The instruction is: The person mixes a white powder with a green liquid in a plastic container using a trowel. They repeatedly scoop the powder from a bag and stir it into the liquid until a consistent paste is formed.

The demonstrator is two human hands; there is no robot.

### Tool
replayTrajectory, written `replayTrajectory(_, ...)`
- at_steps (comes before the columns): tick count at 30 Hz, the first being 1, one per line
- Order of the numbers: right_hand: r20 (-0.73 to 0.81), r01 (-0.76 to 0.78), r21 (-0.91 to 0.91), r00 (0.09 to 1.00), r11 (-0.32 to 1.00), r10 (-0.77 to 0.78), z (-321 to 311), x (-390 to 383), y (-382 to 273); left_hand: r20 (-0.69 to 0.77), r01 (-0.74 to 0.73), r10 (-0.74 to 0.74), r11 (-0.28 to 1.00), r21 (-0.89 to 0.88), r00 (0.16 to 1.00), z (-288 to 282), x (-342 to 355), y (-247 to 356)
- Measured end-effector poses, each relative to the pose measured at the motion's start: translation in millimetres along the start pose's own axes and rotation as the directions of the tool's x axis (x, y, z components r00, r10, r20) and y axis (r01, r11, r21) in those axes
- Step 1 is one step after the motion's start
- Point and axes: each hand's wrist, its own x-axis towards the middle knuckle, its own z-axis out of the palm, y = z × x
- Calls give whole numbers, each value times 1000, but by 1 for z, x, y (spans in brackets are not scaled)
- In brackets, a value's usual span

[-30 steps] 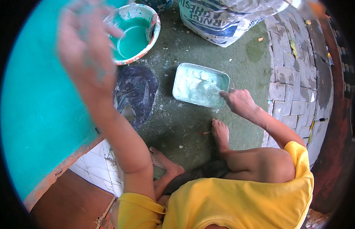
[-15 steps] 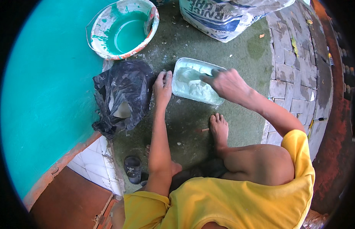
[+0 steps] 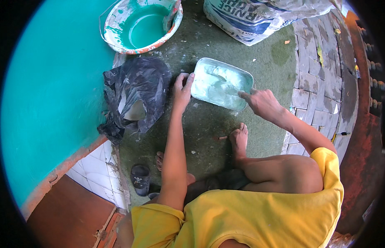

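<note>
A pale rectangular plastic tray (image 3: 207, 100) lies on the ground in front of me. Inside is a wet, whitish-green paste (image 3: 215, 82), smeared and uneven. My left hand (image 3: 183, 91) pinches the tray's left rim between thumb and curled fingers. From the right, my right hand (image 3: 265, 103) is closed round the handle of what looks like a putty knife (image 3: 231, 89). Its paste-coated blade rests in the paste near the tray's right end, and most of the handle is hidden by my fingers.
A crumpled black plastic bag (image 3: 149, 82) lies beside my left hand. Behind it stands a bucket (image 3: 153, 48) of green paint with a tool inside. A printed sack (image 3: 242, 25) stands at the back. The green wall (image 3: 56, 91) bounds the left; a sandal (image 3: 140, 180) sits near my foot.
My right hand has drawn the putty knife toward me and rightward through the paste, which is now more spread out. The left hand stays at the rim; the whole view has shifted slightly.
</note>
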Motion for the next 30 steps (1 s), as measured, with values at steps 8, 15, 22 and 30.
replayTrajectory(8,-52,131,-137,989,982,-139,-50,2,7,-6,-104,104,986,-129,995,12,5,-16)
replayTrajectory(15,-57,198,-288,973,937,-223,-30,61,12,-25,-119,117,978,-173,993,22,5,-7)
replayTrajectory(22,-46,123,-162,990,979,-132,-10,32,25,-19,-144,142,977,-156,990,18,4,-12)
replayTrajectory(30,68,-46,-104,996,994,53,-15,1,21,9,-186,190,970,-158,982,16,5,-19)
